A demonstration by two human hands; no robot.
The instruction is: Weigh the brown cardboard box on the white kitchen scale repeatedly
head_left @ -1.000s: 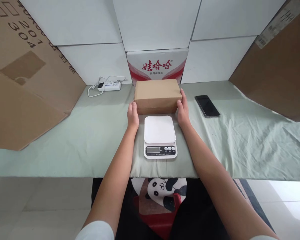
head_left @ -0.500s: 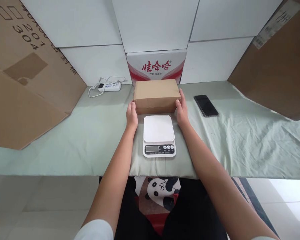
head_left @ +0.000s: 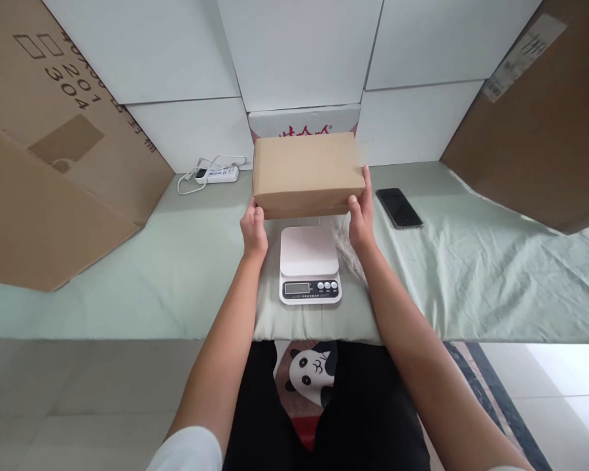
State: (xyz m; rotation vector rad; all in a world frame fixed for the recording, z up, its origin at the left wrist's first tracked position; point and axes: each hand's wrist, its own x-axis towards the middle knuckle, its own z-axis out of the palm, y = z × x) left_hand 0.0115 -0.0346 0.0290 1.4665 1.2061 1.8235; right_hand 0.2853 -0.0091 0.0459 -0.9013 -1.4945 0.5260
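Note:
A closed brown cardboard box (head_left: 308, 163) is held up between both of my hands, above the table behind the scale. My left hand (head_left: 254, 227) grips its left end, the thumb on the near face. At the right end my right hand (head_left: 362, 212) clasps it, thumb in front and fingers along the side. Just nearer to me, a white digital kitchen scale (head_left: 309, 252) lies flat with a bare platform; its display and buttons face me. The undersides of the fingers are hidden by the box.
A dark phone (head_left: 399, 208) lies to the right, a white power strip with a cable (head_left: 216, 174) at the back left. Large cardboard panels flank the table, left (head_left: 63, 170) and right (head_left: 525, 131). Behind stands a white printed carton (head_left: 304, 118) against white panels. Green cloth (head_left: 186, 275) covers the table.
My hands have lifted the cardboard box off the cloth; it now looks larger and covers more of the printed carton. The scale and phone stay in place, while the view has shifted slightly.

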